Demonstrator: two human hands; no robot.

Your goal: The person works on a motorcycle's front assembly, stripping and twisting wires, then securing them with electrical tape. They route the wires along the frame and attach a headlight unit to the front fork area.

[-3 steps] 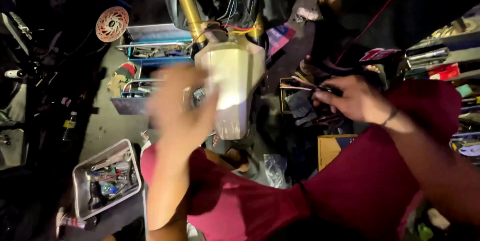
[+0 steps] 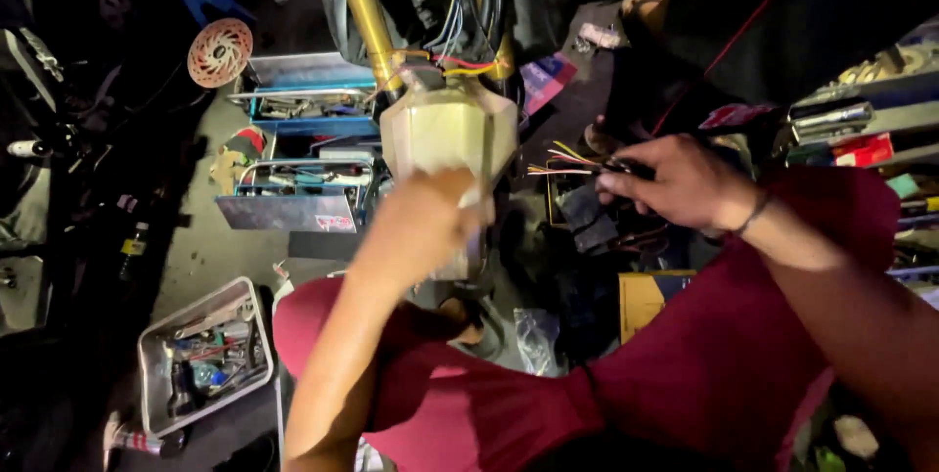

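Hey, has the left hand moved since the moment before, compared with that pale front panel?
Yes. The left hand has shifted right and now overlaps the lower part of the pale panel, where before it sat mostly off its left edge.

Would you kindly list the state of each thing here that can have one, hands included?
Left hand: closed on the pale fairing panel, held upright in front of the gold forks.
Right hand: pinching a bundle of coloured wires, loose ends fanned out.
Blue toolbox: open, trays spread.
Grey bin: uncovered, filled with small parts.
Brake disc: off the wheel, lying flat.
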